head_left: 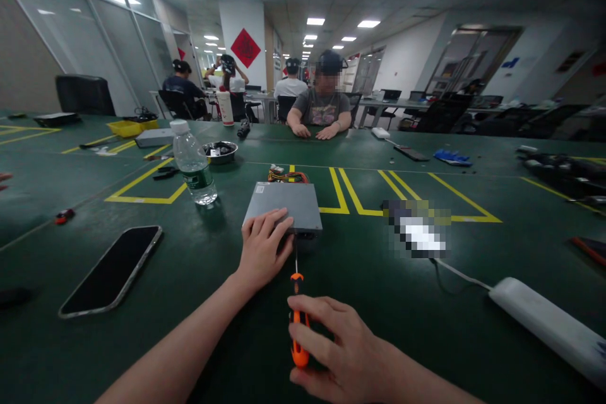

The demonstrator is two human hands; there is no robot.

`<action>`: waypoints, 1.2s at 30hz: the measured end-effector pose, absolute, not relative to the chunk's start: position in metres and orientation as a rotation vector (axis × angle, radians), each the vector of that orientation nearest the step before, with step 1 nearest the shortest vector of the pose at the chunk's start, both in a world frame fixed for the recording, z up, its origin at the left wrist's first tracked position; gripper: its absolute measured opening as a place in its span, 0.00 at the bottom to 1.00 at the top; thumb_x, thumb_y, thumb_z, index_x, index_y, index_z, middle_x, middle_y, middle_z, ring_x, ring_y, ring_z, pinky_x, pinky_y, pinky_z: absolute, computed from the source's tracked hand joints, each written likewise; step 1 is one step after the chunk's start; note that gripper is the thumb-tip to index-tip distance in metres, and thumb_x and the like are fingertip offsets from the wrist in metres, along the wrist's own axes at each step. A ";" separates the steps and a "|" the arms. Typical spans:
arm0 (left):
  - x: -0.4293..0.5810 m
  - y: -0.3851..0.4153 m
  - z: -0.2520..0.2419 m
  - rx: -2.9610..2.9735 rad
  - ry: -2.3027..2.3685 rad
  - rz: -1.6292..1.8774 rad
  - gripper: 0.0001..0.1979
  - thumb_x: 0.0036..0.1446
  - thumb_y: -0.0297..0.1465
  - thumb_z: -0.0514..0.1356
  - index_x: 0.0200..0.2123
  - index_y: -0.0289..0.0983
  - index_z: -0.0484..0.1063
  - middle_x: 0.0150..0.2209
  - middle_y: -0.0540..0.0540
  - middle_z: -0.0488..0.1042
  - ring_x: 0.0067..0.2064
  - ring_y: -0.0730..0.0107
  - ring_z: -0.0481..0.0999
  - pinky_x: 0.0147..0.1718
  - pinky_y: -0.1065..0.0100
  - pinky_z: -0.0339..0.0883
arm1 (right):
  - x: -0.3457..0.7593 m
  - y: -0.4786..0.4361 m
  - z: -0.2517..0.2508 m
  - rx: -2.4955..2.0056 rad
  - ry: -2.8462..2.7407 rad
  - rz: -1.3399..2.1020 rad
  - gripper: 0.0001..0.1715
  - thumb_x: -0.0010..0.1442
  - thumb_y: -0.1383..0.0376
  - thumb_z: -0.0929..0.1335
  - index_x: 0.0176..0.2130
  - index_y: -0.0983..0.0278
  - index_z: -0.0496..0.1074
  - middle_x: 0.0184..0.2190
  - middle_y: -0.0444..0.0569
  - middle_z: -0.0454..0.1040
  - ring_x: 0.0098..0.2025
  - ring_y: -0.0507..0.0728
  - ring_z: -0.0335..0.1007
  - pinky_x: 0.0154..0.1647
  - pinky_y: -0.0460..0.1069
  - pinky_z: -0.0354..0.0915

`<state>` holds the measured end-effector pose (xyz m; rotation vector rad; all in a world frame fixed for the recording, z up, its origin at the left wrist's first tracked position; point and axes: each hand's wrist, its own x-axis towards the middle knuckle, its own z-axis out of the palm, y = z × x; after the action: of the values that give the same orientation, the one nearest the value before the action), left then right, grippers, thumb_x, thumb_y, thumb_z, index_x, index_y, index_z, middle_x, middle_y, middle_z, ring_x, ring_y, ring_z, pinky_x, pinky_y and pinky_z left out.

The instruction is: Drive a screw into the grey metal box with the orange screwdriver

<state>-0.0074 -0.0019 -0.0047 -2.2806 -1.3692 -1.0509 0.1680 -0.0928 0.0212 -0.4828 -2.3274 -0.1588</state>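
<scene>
Fingers, right hand (343, 338): closed around the handle of a screwdriver (297, 287), thumb partly hidden.
Fingers, left hand (267, 240): loosely spread over the box's near left corner, resting on it, not wrapped round it.
Metal box (296, 199): flat on the green table (369, 303), ahead of both hands; wires (290, 176) at its far side.
Screwdriver tip: at the near face; contact unclear.
Progress: box looks closed, top panel on; screw work appears under way. Screws done or left: cannot tell.
</scene>
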 end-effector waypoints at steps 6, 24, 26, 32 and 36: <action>-0.006 -0.003 -0.003 -2.281 -1.376 -1.048 0.13 0.57 0.32 0.54 0.47 0.42 0.66 0.52 0.45 0.69 0.53 0.60 0.65 0.48 0.56 0.51 | 0.168 -0.093 0.024 -0.443 -2.309 -0.289 0.13 0.64 0.61 0.58 0.39 0.67 0.66 0.36 0.57 0.74 0.41 0.53 0.71 0.35 0.46 0.68; -0.006 -0.004 -0.003 -2.281 -1.388 -1.031 0.13 0.58 0.32 0.53 0.47 0.42 0.66 0.52 0.45 0.68 0.54 0.60 0.64 0.48 0.56 0.51 | 0.173 -0.091 0.019 -0.472 -2.234 -0.209 0.14 0.63 0.58 0.60 0.39 0.68 0.63 0.37 0.57 0.75 0.37 0.52 0.73 0.37 0.46 0.68; -0.006 -0.003 -0.003 -2.284 -1.381 -1.039 0.13 0.58 0.31 0.53 0.47 0.42 0.66 0.52 0.45 0.69 0.53 0.60 0.64 0.47 0.56 0.51 | 0.173 -0.092 0.021 -0.478 -2.280 -0.170 0.17 0.64 0.57 0.58 0.42 0.68 0.63 0.39 0.57 0.74 0.40 0.53 0.72 0.38 0.47 0.68; -0.006 -0.004 -0.002 -2.289 -1.374 -1.058 0.14 0.57 0.31 0.54 0.47 0.42 0.66 0.52 0.44 0.69 0.52 0.59 0.65 0.47 0.55 0.51 | 0.169 -0.096 0.024 -0.483 -2.319 -0.233 0.14 0.64 0.60 0.58 0.42 0.66 0.65 0.40 0.58 0.74 0.41 0.53 0.72 0.38 0.47 0.68; -0.006 -0.003 -0.002 -2.294 -1.371 -1.062 0.14 0.56 0.30 0.54 0.47 0.42 0.66 0.52 0.44 0.69 0.53 0.59 0.65 0.47 0.55 0.52 | 0.170 -0.094 0.014 -0.502 -2.261 -0.183 0.11 0.63 0.60 0.61 0.38 0.67 0.63 0.39 0.57 0.75 0.39 0.52 0.73 0.40 0.46 0.68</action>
<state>-0.0065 -0.0035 -0.0023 -2.2937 -1.3708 -1.0623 0.1704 -0.0941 0.0138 -0.5016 -2.2608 -0.1827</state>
